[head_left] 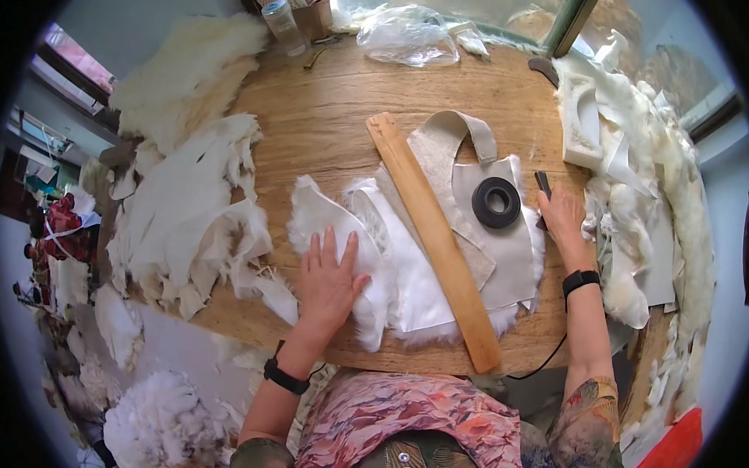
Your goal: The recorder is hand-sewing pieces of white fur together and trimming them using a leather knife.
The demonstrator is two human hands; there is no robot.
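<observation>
Judging by the straight-edged pale panel (513,268) partly under the wooden slat (436,244), some shaping looks done, while the wavy-edged white hide piece (318,206), on the wooden table (330,100) to the slat's left, seems left to finish. Its long axis runs from far left to near right, and the black tool (543,183) points away from you, leaning slightly left. Your left hand (330,278) lies flat on the piece, fingers spread, gripping nothing; your right hand (563,217) is curled around the tool
</observation>
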